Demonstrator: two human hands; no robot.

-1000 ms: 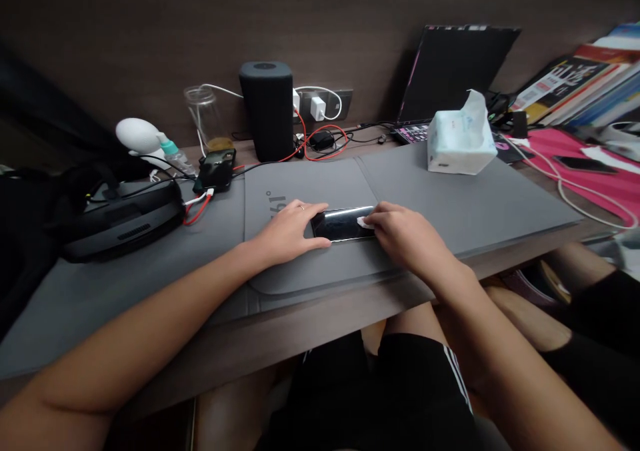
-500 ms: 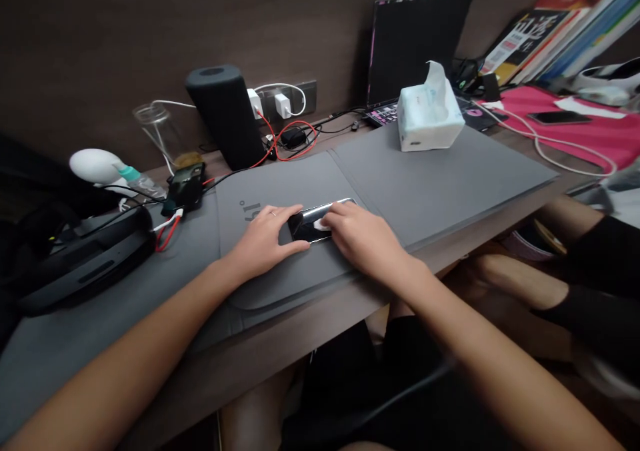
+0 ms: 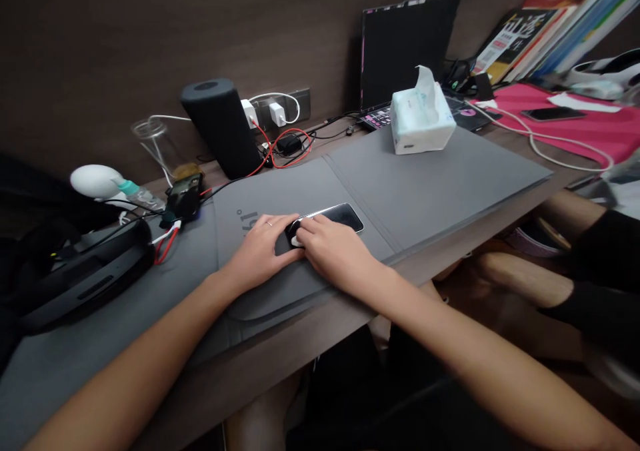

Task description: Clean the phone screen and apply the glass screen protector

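A dark smartphone (image 3: 351, 217) with a shiny rim lies screen up on the grey desk mat. My left hand (image 3: 256, 252), a ring on one finger, grips the phone's left end between thumb and fingers. Closed in a pinch, my right hand (image 3: 336, 246) presses a small wad of white tissue (image 3: 296, 238) on the glass near that same end. Most of the wad is hidden under the fingers, and the hand covers the phone's lower middle.
A tissue pack (image 3: 423, 128) stands on the mat (image 3: 365, 178), before an open laptop (image 3: 407, 54). A black cylindrical speaker (image 3: 223, 131), a glass bottle (image 3: 160, 144), cables and another phone (image 3: 184, 198) are at the back left. A person's legs (image 3: 525, 278) are at right.
My right hand has slid left along the phone with the white wad, towards my left hand, baring the phone's right end. My left hand keeps its grip. The view has shifted slightly.
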